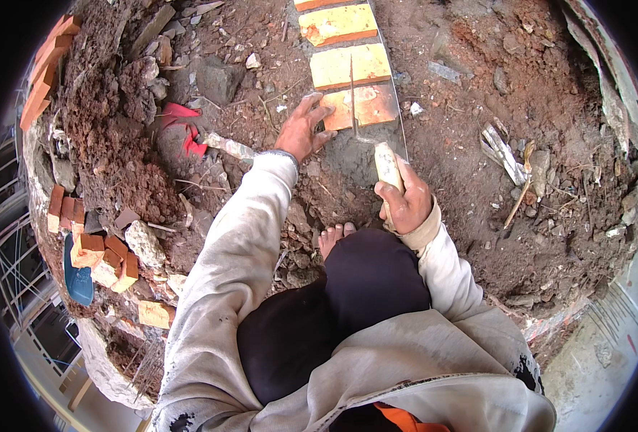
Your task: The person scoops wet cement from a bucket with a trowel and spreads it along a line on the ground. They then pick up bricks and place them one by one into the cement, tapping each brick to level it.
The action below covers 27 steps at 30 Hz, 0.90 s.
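Observation:
A row of orange-yellow bricks lies on the soil, each set apart from the one behind it. Against the left end of the nearest brick (378,106) rests my left hand (303,131), its fingers spread. My right hand (408,199) is wrapped round the pale handle of a trowel (388,165). The trowel's blade stands edge-on over that same brick; whether it touches the brick I cannot tell. Grey wet mortar (358,167) spreads on the ground just in front of the brick. A thin taut string (404,133) runs along the row's right ends.
Loose bricks (106,261) and a dark blue container (78,277) sit at the left. Red cloth scraps (189,133) and stones lie left of the row. Wood splinters (505,160) lie on the right. My bare foot (335,234) is close to the mortar.

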### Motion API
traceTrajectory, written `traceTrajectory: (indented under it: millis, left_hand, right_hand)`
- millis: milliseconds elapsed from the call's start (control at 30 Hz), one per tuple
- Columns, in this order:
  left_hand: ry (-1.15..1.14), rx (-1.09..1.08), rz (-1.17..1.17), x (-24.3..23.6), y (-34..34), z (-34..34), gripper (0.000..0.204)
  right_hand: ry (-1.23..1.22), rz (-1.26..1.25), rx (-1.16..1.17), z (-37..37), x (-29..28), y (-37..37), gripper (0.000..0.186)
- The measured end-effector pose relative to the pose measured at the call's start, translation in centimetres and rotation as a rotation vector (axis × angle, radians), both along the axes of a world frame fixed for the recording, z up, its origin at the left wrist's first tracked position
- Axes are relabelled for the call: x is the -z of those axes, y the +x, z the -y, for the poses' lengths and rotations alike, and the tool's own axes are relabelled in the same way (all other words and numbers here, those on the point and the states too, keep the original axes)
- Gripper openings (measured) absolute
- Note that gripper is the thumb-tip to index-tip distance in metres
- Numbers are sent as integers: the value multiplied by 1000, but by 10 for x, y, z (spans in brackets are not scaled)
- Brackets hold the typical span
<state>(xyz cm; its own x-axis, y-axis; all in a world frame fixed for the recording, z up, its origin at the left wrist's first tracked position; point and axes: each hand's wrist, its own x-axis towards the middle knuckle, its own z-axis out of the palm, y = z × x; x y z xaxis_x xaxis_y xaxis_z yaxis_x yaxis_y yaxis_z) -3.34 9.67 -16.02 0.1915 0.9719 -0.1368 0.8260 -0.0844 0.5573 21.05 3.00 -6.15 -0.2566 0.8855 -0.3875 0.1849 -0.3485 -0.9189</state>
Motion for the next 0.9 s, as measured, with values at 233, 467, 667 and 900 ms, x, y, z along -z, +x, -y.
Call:
traceTrajectory:
  millis: [233,467,667,900]
  left_hand:
    - [18,46,-17,0,-3,-1,51]
    - [21,60,-70,-12,3,-6,67]
    - [-93,97,-185,-28,15,-24,80]
    - [-17,75,-215,-23,20,-19,80]
  right_hand:
    - [16,24,-7,0,-3,4,51]
    - [48,58,-14,1,3,8,49]
    - [51,85,-4,3,-2,9,50]
    - [54,83,-35,1,-3,7,50]
